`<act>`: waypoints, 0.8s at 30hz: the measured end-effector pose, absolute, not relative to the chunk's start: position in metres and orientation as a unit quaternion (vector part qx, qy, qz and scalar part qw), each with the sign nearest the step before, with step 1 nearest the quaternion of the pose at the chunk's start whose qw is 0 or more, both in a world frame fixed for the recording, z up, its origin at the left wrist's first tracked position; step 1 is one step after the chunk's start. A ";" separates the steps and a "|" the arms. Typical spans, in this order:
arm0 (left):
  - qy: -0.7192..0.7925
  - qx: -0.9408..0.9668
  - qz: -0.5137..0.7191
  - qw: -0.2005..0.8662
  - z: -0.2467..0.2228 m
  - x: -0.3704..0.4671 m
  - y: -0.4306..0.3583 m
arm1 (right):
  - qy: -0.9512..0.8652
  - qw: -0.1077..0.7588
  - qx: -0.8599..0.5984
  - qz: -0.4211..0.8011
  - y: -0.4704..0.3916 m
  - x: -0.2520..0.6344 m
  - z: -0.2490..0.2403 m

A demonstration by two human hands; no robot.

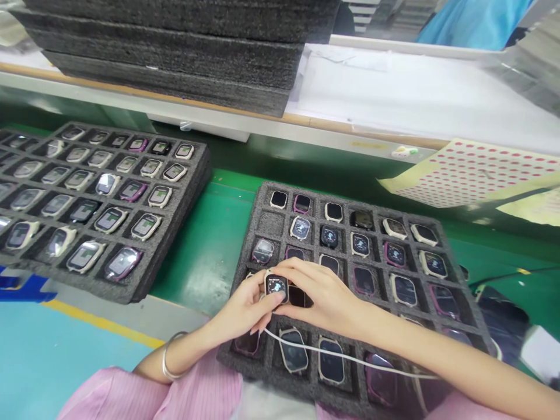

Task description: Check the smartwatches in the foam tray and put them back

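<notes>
Pink ribbed clothing (201, 391) fills the near edge, with both forearms reaching out over a dark foam tray (376, 205). Just above that tray, a lit smartwatch (275, 284) is held face up, its dial turned toward the person, which probably makes the screen easy to read. The left hand (245, 298) grips it from the side, thumb lying along the lower part of the glass; the right hand (324, 289) closes on it from the opposite side, fingers at its upper edge and thumb near the lower one. Such a two-sided grasp seems meant to steady a small object. White cable (332, 352) trails from beneath the left fingers across the tray, under the right forearm; whether it joins the watch is hidden.

Other watches (331, 360) sit singly in the compartments, faces mostly upward, likely so they stay apart without scratching. On the green bench (192, 245), a second foam tray (168, 233) at the left carries more, laid out the same way. Stacked foam slabs (175, 52) stand behind, on a raised shelf (350, 87).
</notes>
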State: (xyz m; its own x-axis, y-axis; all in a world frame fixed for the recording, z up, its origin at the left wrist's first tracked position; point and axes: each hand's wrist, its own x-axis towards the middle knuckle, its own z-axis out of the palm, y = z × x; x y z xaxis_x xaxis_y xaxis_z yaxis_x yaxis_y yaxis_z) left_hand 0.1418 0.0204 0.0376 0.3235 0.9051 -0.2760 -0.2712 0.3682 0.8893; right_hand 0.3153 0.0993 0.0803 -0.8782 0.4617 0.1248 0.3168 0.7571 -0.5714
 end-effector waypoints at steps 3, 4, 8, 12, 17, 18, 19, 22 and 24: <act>0.411 0.388 0.409 0.716 0.038 0.142 0.021 | -0.933 0.131 -0.209 0.261 0.099 0.315 0.079; 0.412 0.389 0.410 0.715 0.038 0.142 0.021 | -0.935 0.130 -0.208 0.256 0.098 0.315 0.080; 0.411 0.391 0.413 0.713 0.038 0.142 0.021 | -0.940 0.130 -0.206 0.239 0.098 0.314 0.081; 0.402 0.389 0.418 0.716 0.038 0.141 0.020 | -0.939 0.127 -0.207 0.242 0.098 0.313 0.081; 0.395 0.389 0.424 0.716 0.038 0.141 0.020 | -0.938 0.127 -0.211 0.244 0.097 0.314 0.081; 0.395 0.390 0.426 0.715 0.038 0.142 0.020 | -0.938 0.129 -0.210 0.242 0.097 0.314 0.081; 0.395 0.389 0.427 0.714 0.038 0.142 0.020 | -0.939 0.131 -0.209 0.239 0.097 0.314 0.081; 0.398 0.390 0.429 0.711 0.039 0.142 0.020 | -0.942 0.137 -0.204 0.230 0.097 0.313 0.082; 0.401 0.392 0.427 0.709 0.040 0.141 0.021 | -0.943 0.139 -0.201 0.224 0.098 0.313 0.083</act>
